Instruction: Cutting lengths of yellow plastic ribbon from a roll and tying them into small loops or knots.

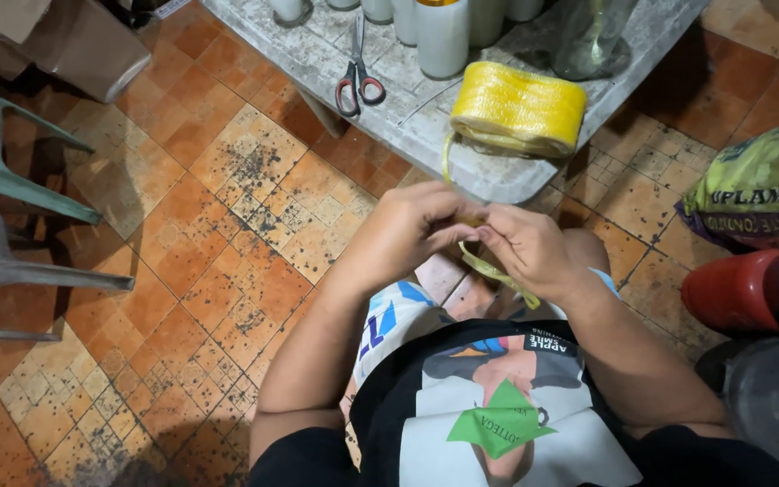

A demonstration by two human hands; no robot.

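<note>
At frame centre, our left hand and right hand pinch a flat yellow plastic twine strip (fed from the yellow twine roll on the grey table); we seem mid-knot, and tightening needs steady opposing pulls.

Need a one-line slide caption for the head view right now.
Both hands, left hand and right hand, pinch a yellow strap fed from the yellow roll on the grey table near scissors.

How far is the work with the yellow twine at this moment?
Done: a strand has been drawn off the yellow twine roll on the table. In hand: the left hand and right hand pinch the yellow strand between them, its loose end hanging below. Left: the strand looks uncut from the roll; the scissors lie untouched.
</note>
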